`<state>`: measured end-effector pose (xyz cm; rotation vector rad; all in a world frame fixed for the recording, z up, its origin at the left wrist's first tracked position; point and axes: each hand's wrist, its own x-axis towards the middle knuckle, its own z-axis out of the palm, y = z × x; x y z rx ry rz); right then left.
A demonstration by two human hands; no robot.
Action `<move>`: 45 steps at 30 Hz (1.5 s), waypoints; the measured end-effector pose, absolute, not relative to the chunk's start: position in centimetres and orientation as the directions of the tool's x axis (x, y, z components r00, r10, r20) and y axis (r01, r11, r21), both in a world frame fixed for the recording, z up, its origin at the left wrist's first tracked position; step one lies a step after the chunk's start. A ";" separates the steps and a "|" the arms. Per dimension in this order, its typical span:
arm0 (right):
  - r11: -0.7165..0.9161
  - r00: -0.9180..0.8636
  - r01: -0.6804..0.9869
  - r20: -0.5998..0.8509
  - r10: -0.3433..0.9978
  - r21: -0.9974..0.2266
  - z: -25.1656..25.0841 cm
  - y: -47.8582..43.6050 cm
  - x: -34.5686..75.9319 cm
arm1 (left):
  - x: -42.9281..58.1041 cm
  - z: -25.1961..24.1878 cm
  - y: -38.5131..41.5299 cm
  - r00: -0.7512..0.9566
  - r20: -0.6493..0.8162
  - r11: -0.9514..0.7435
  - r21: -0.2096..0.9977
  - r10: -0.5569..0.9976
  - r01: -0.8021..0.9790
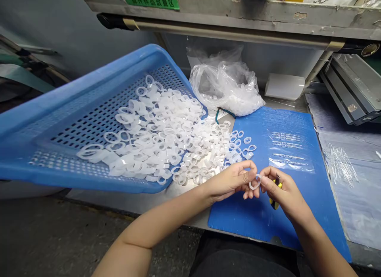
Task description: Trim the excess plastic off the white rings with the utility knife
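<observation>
A small translucent white plastic ring (255,182) is pinched between my left hand (229,181) and my right hand (282,191), just above the blue cutting mat (262,217). My right hand also holds a small tool with a yellow and black handle (275,193), its tip mostly hidden by my fingers. A heap of similar white rings (166,138) spreads across a tilted blue perforated plastic tray (89,106) and spills onto the mat, close to my left hand.
A clear plastic bag (226,86) holding white rings sits behind the tray. Clear plastic strips lie in a sleeve on the mat (287,152). Clear slender pieces (342,166) lie on a plastic sheet at right. A metal shelf edge runs overhead.
</observation>
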<state>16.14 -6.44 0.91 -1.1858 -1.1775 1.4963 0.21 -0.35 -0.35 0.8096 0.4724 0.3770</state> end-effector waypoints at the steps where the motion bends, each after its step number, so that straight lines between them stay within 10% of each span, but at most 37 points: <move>1: -0.200 -0.183 -0.081 -0.183 0.966 -0.976 1.0 -6.3 16.1 | 0.2 -0.4 -0.3 0.833 -0.264 0.640 0.756 0.486 -0.134; 7: -0.396 -0.201 -0.190 -0.359 0.912 -0.898 -0.1 -5.6 16.1 | -0.4 -0.6 -0.4 0.797 -0.257 0.585 0.798 0.547 -0.143; 13: -0.403 -0.176 -0.294 -0.365 0.914 -0.867 -0.7 -5.7 15.9 | -1.6 -0.1 -0.6 0.646 -0.095 0.114 0.993 0.757 0.014; 22: -0.317 -0.111 -0.178 -0.301 0.947 -0.931 -0.9 -5.7 15.6 | -2.1 -0.1 -0.9 0.701 0.241 -0.384 0.922 0.671 0.051; 28: -0.234 -0.122 -0.084 -0.223 0.967 -0.969 -0.8 -6.1 15.7 | -1.8 0.0 -0.9 0.637 0.006 0.101 0.986 0.771 -0.132; 33: -0.173 -0.010 0.029 -0.173 0.985 -0.985 -0.5 -6.3 15.6 | -1.4 -0.9 -0.8 0.766 -0.226 0.682 0.644 0.602 -0.346; 45: -0.210 -0.048 0.036 -0.212 0.976 -0.977 -0.2 -5.9 15.2 | -1.1 -2.1 -1.1 0.822 -0.276 0.799 0.514 0.497 -0.311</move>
